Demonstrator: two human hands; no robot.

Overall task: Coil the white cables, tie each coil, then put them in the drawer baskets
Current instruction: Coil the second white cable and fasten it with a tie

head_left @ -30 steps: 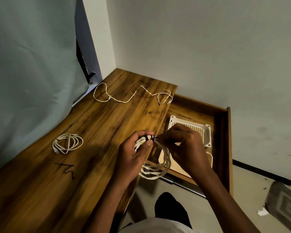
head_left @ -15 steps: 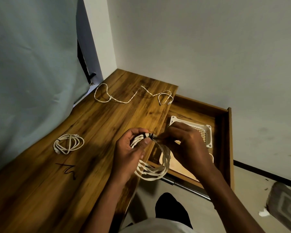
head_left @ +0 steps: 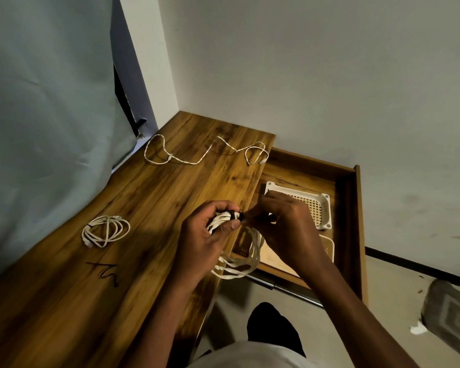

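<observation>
over the desk edge, both hands have stayed put, left hand gripping the coil while right hand pinches the black tie, so tying is nearly finished.

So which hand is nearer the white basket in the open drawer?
Right. The right hand is directly over the white basket, covering its near-left part while pinching the black tie. The left hand grips the coil beside the desk edge, further left.

No readable text, label, brand or number shows on anything here.
</observation>
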